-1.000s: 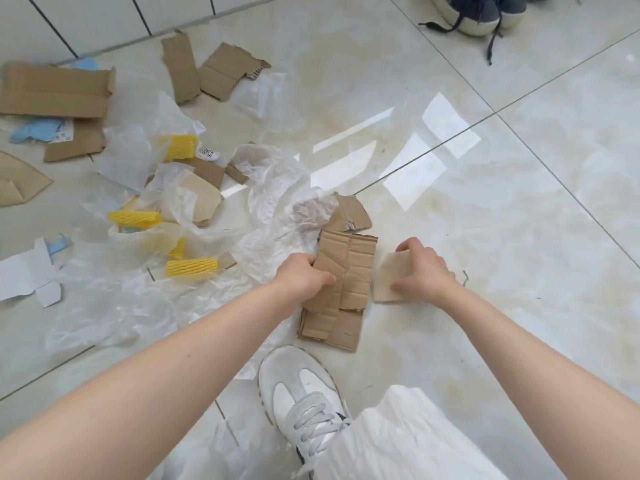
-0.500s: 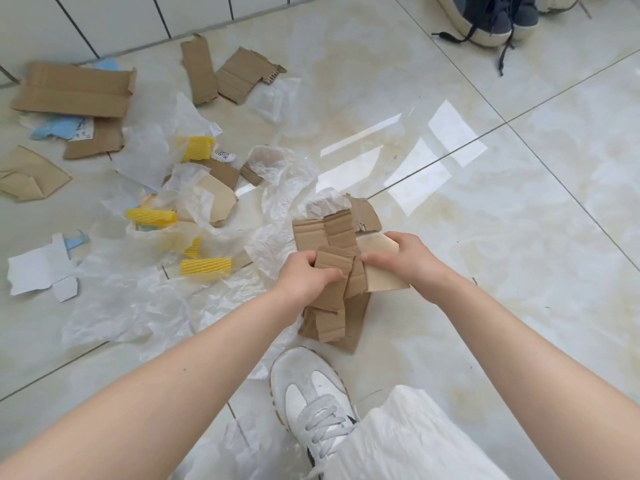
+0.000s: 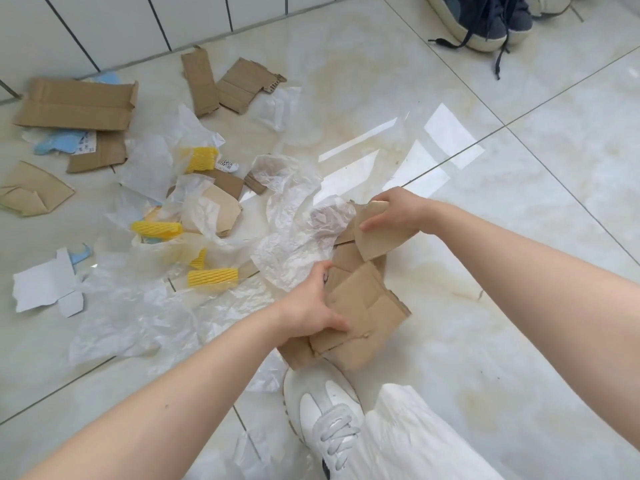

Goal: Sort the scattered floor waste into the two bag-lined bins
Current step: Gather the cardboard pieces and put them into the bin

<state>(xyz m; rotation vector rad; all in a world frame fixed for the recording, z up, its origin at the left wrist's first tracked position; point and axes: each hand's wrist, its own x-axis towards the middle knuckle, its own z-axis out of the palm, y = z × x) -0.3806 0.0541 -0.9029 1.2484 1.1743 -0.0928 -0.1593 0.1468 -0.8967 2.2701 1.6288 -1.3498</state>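
We grip the cardboard stack [image 3: 360, 313] w/ left hand [image 3: 311, 306]; right hand [image 3: 394, 211] pinches a cardboard piece [image 3: 377, 237]. Glossy tiled floor [image 3: 519, 237], tiled wall [image 3: 104, 26] behind.

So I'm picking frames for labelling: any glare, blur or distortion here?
Head view: bright window glare on the glossy floor tiles, sharp focus on the cardboard stack in both hands, wide-angle bending of the grout lines near the edges, soft even daylight, faint shadows.
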